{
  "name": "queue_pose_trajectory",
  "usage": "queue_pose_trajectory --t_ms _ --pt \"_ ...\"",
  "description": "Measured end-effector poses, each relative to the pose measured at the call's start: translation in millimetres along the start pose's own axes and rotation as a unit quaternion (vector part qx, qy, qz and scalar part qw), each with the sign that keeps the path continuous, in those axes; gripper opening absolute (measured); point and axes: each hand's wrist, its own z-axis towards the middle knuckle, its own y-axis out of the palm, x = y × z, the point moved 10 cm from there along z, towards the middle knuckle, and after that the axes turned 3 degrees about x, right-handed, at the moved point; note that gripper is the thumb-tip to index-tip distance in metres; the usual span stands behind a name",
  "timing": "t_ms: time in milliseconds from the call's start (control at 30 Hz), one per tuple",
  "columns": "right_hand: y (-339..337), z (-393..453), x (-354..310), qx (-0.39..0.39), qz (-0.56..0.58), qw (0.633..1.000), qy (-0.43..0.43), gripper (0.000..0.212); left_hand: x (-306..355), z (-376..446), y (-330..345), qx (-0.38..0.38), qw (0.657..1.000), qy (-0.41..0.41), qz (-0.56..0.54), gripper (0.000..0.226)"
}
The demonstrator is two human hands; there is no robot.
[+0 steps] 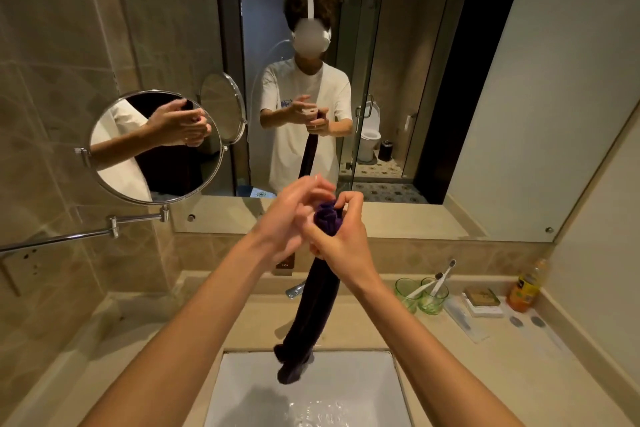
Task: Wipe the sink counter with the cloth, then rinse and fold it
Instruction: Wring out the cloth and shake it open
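Fingers of the right hand (341, 239) are curling round the bunched top of the dark purple cloth (311, 315) at frame centre, while the left hand (294, 218) is hovering beside it, fingers loosely spread. Twisted, the cloth is hanging over the wet sink (388, 388); rinsing looks done, wringing underway, folding remaining.

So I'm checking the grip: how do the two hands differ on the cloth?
The right hand grips the dark cloth near its bunched top, fingers curled round it; the left hand lies beside it with straighter fingers, apparently not wrapped round the cloth. The right sits slightly lower. Both are raised above the sink.
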Motion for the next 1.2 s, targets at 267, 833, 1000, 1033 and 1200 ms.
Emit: queue_pose_trajectory --t_ms 267,833,1000,1033,1200 --pt "38 13 -5 -0.033 0.242 0.960 0.140 0.026 -77 -32 -27 -0.084 0.995 -0.050 -0.021 0.063" --pt "3 77 3 0.077 0.242 0.947 0.195 0.041 -223 -81 -77 0.034 0.974 -0.176 0.139 0.009" --pt "-42 74 79 0.193 0.207 0.922 0.263 0.041 -246 -98 -111 0.026 0.958 -0.235 0.164 0.012" --pt "-49 69 93 0.211 0.199 0.917 0.274 0.041 -253 -101 -114 0.012 0.952 -0.255 0.172 0.015" --pt "-40 42 123 0.142 0.055 0.956 0.250 0.033 -281 -121 -96 -0.016 0.922 -0.387 0.001 0.056"
